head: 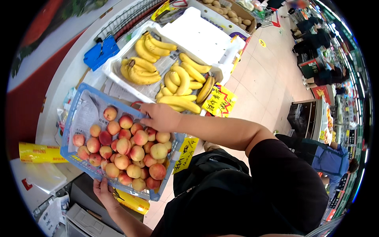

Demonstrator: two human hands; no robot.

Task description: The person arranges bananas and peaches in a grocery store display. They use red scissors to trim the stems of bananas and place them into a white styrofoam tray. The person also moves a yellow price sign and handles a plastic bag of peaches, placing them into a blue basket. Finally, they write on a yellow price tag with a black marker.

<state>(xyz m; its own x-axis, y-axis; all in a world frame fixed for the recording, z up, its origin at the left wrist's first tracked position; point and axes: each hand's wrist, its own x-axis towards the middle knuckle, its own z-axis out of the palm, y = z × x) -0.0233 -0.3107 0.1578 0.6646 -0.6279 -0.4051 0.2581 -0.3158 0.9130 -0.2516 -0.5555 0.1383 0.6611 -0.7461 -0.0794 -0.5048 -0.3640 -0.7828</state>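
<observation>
A blue plastic crate (70,121) full of peaches (121,161) is held between my two hands. My right hand (161,117) grips its rim on the banana side, with fingertips over the inner edge. On the opposite side, my left hand (103,191) holds the rim, its thumb up against the wall and some fingers hidden. Printed newspaper (84,114) lines the crate, showing bare at one end. A yellow handwritten price card (185,154) is at the crate's end nearest my body. Whether the crate rests on the counter cannot be told.
Beside the crate, a white foam box (111,66) holds bananas (180,78); a yellow price card (220,100) stands at its end. Farther along is a carton of potatoes (232,14). Yellow film rolls (41,152) flank the crate. A person in blue (330,160) is behind me.
</observation>
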